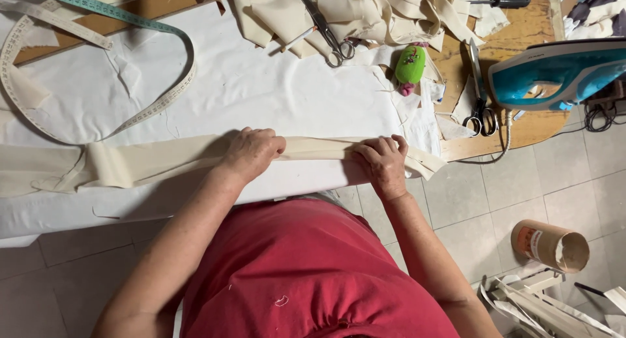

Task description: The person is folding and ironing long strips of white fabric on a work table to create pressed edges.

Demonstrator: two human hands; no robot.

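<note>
A long cream fabric strip lies folded lengthwise across the white-covered table, running from the left edge to just past the right hand. The left hand sits on top of the strip near its middle, fingers curled down and pinching the folded edge. The right hand does the same a little farther along, fingers bent over the strip and pressing it to the table, with the strip's loose end sticking out just beyond it. Between the 2 hands the strip is pulled flat and straight.

Behind the hands, a green pincushion rests at the edge of the white cover. A heap of cream cloth pieces lies at the far side with 1 pair of scissors on it. A second pair of scissors lies on the bare wood to the right, beside a blue and white iron. A measuring tape curves across the left of the table. A cardboard tube lies on the tiled floor.
</note>
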